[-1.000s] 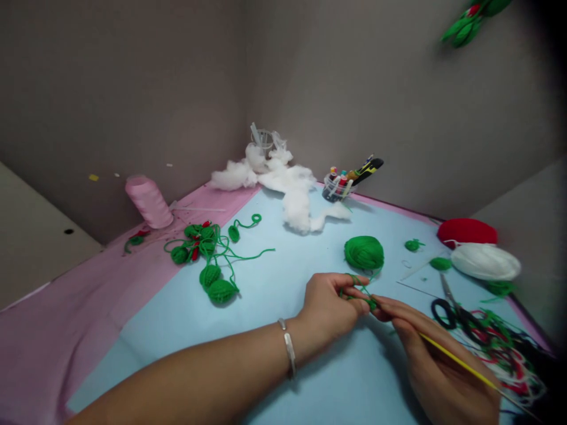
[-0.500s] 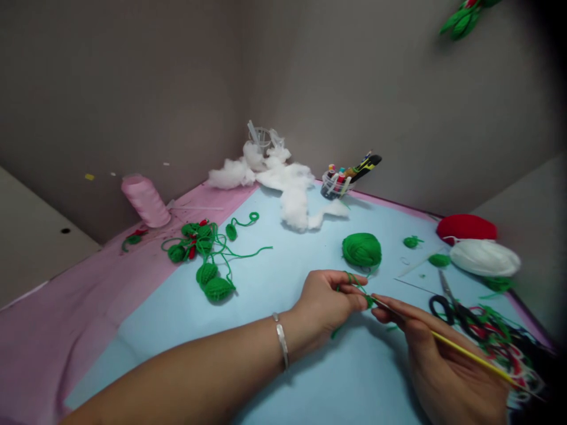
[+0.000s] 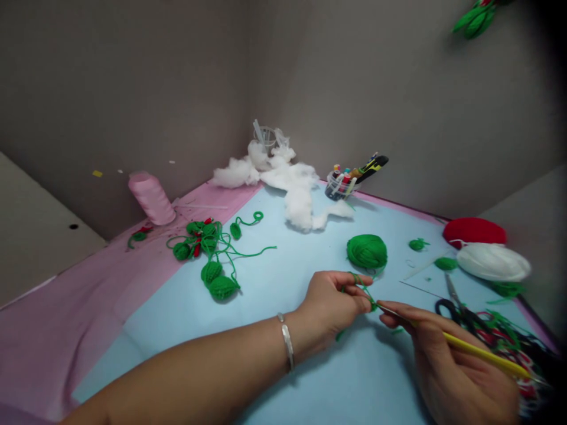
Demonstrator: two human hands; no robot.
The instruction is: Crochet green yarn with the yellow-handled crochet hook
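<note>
I am observing the left hand (image 3: 330, 304) pinching a small green yarn piece (image 3: 373, 304) at the fingertips, while the right hand (image 3: 460, 360) is pinching a yellow-handled crochet hook (image 3: 482, 353), its tip at that piece. Crocheted green bulbs (image 3: 222, 287) are lying apparently finished on the blue sheet (image 3: 363, 378), left of the hands.

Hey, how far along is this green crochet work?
Done: several green crocheted leaves lie linked by yarn on the blue sheet. In hand: the right hand works a yellow crochet hook at a small green piece held by the left hand. Left: the green yarn ball remains; how many more pieces, I can't tell.
</note>
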